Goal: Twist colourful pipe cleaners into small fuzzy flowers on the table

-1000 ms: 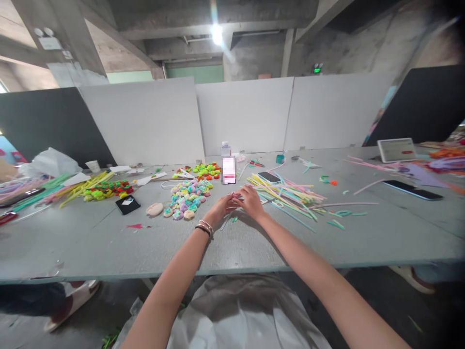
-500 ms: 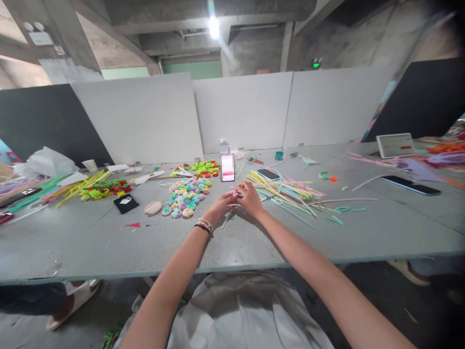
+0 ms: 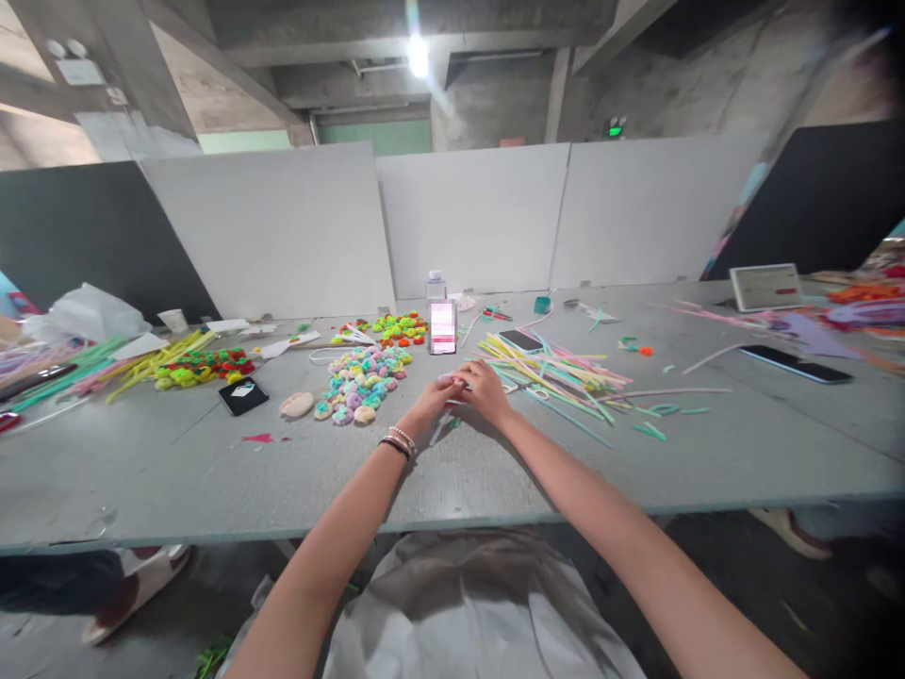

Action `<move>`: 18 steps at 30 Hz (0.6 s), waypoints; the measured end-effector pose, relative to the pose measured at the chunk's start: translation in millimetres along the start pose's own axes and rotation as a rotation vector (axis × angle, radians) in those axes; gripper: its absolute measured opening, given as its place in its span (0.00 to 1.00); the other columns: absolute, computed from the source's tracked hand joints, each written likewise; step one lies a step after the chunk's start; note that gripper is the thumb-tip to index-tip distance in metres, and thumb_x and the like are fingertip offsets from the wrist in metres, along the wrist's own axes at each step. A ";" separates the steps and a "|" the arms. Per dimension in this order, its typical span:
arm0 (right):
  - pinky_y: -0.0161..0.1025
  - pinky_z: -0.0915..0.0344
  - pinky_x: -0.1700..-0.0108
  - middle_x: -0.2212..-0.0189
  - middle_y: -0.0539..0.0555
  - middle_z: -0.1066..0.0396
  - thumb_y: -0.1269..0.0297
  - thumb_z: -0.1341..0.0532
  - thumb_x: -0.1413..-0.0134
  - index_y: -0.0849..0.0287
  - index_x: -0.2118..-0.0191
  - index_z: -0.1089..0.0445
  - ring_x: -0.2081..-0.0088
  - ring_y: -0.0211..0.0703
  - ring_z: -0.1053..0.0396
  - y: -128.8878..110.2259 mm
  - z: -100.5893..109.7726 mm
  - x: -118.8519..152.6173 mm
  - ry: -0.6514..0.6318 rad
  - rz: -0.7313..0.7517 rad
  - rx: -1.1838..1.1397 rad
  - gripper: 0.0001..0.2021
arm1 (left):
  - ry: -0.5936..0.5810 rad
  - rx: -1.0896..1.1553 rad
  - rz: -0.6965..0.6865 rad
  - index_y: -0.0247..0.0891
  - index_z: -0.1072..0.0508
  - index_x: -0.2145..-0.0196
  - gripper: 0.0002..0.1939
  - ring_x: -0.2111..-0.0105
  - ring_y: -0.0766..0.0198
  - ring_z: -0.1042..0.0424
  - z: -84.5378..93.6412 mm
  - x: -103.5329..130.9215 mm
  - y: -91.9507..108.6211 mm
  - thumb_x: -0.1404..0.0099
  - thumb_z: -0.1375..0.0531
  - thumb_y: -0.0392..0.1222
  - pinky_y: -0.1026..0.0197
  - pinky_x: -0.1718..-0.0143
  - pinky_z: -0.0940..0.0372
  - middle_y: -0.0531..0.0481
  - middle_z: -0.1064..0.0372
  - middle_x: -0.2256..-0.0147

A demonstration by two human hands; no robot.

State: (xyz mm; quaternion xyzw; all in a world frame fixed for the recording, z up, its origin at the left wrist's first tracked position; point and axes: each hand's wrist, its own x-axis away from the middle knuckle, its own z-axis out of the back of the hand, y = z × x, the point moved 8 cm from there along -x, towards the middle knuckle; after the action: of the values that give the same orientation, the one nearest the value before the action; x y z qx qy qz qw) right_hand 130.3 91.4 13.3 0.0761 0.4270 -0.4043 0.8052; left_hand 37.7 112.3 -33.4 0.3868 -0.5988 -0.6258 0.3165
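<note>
My left hand [image 3: 430, 404] and my right hand [image 3: 485, 389] meet above the middle of the table, their fingers closed together. Between the fingertips is something small and pale, perhaps a pipe cleaner, mostly hidden by the fingers. Under the hands, a pale strip [image 3: 439, 429] and some green bits lie on the tabletop. To the left sits a heap of pastel fuzzy pieces [image 3: 364, 377]. Just right of my right hand spreads a bundle of pastel pipe cleaners [image 3: 566, 371]. Beyond the hands a lit phone [image 3: 443, 327] stands upright.
A dark phone [image 3: 521, 340] rests by the bundle, and another phone [image 3: 796, 364] lies far right near a white tablet [image 3: 767, 287]. At left are red and yellow-green fuzzy pieces [image 3: 205, 369], a black square item [image 3: 243, 396] and a beige oval [image 3: 297, 405]. White panels [image 3: 473, 222] line the back.
My hands stay together in nearly the same place, with the fingers shifting slightly around the small pale thing. The view has moved a little; the table items look unchanged.
</note>
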 end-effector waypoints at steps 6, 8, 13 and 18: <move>0.42 0.41 0.55 0.64 0.56 0.29 0.58 0.44 0.39 0.57 0.58 0.25 0.59 0.46 0.37 -2.1 0.8 0.5 0.012 0.018 -0.058 0.13 | 0.024 0.016 -0.008 0.33 0.27 0.63 0.23 0.66 0.65 0.29 -1.2 -1.4 2.1 0.48 0.36 0.55 0.64 0.63 0.39 0.45 0.27 0.64; 0.41 0.41 0.56 0.65 0.56 0.30 0.59 0.45 0.39 0.58 0.57 0.25 0.60 0.46 0.37 -4.5 1.1 0.6 0.005 0.016 -0.066 0.13 | 0.022 0.014 -0.013 0.33 0.27 0.63 0.21 0.67 0.66 0.30 -0.8 -2.2 2.5 0.47 0.36 0.54 0.64 0.63 0.39 0.45 0.28 0.64; 0.39 0.41 0.59 0.67 0.55 0.31 0.60 0.45 0.38 0.58 0.58 0.25 0.62 0.44 0.36 -3.8 0.1 0.0 -0.010 -0.045 -0.046 0.13 | 0.005 0.006 -0.018 0.34 0.27 0.64 0.17 0.65 0.66 0.30 -3.6 -0.1 6.7 0.47 0.36 0.49 0.65 0.64 0.39 0.48 0.29 0.66; 0.40 0.42 0.57 0.67 0.55 0.32 0.60 0.48 0.37 0.58 0.60 0.25 0.61 0.44 0.37 -2.0 0.7 -1.0 0.002 -0.052 -0.021 0.14 | -0.023 0.108 0.041 0.35 0.27 0.63 0.18 0.66 0.67 0.30 -7.7 1.9 4.3 0.47 0.35 0.50 0.66 0.65 0.39 0.48 0.29 0.65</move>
State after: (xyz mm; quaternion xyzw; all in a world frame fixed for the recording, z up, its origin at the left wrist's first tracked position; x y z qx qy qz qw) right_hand 128.9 90.3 15.0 0.0569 0.4341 -0.4203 0.7948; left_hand 43.1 106.4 -29.2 0.3836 -0.6432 -0.5904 0.3009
